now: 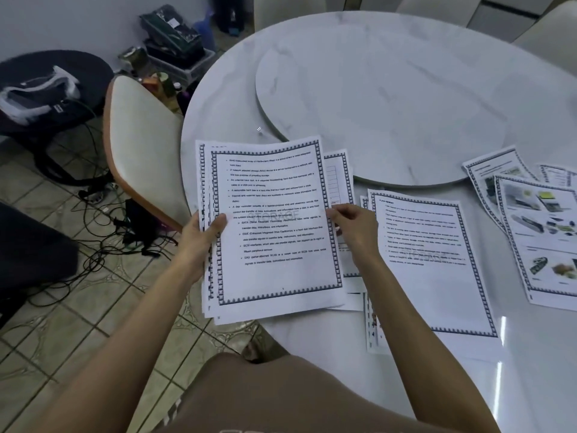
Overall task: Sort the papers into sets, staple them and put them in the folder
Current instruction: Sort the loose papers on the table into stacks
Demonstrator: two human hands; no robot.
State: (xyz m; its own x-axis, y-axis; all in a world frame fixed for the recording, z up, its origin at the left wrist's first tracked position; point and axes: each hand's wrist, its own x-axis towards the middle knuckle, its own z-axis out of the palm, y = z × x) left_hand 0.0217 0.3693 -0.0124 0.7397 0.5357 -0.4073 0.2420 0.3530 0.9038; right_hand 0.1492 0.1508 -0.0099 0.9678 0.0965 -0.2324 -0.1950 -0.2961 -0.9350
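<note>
The left hand (203,235) has its thumb pressed on top of a stack of papers (271,226), fingers hidden under. The right hand (349,226) pinches the top sheet's edge. Right of those fingers lie two piles (434,260) on the table (406,89). This looks like sorting; next, put the sheet on its matching pile.

papers (274,220) – white, dark checkered border | table (406,89) – white marble | chair (146,135) – cream, orange rim
</note>
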